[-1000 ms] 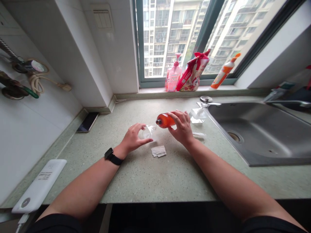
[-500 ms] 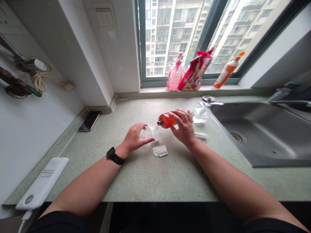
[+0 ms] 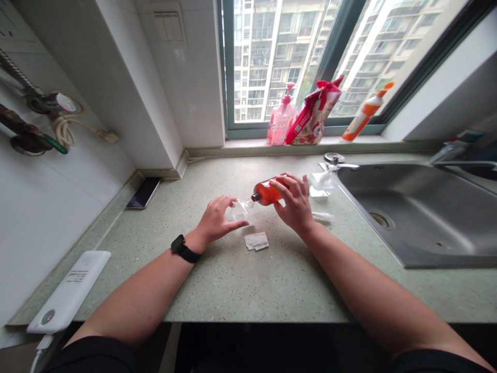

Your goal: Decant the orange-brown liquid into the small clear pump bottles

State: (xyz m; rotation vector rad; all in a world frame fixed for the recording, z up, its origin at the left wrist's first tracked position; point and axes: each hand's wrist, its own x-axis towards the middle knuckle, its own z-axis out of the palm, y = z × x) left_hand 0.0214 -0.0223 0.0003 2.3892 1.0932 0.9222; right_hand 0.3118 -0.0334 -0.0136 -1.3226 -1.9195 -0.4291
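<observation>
My right hand (image 3: pixel 294 199) is wrapped round an orange-red bottle (image 3: pixel 267 192), tipped nearly on its side with its dark, uncapped neck pointing left. That neck meets or hangs just over the mouth of a clear bottle (image 3: pixel 239 211). Thumb and fingers of my left hand (image 3: pixel 218 220) grip the clear bottle, which leans toward the neck. Whether liquid is flowing cannot be made out. A folded white tissue (image 3: pixel 256 241) lies on the counter just in front of the bottles. To the right of my right hand are a clear pump dispenser top (image 3: pixel 324 176) and a slim clear plastic piece (image 3: pixel 322 216).
A steel sink (image 3: pixel 388 207) fills the right side. On the windowsill stand a pink pump bottle (image 3: pixel 281 122), a red bag (image 3: pixel 312 116) and an orange-white bottle (image 3: pixel 362 118). At left lie a phone (image 3: pixel 143 193) and a white power bank (image 3: pixel 70 291) with its cable.
Both hands and both bottles hold nearly the same positions. The whole view has shifted very slightly.
</observation>
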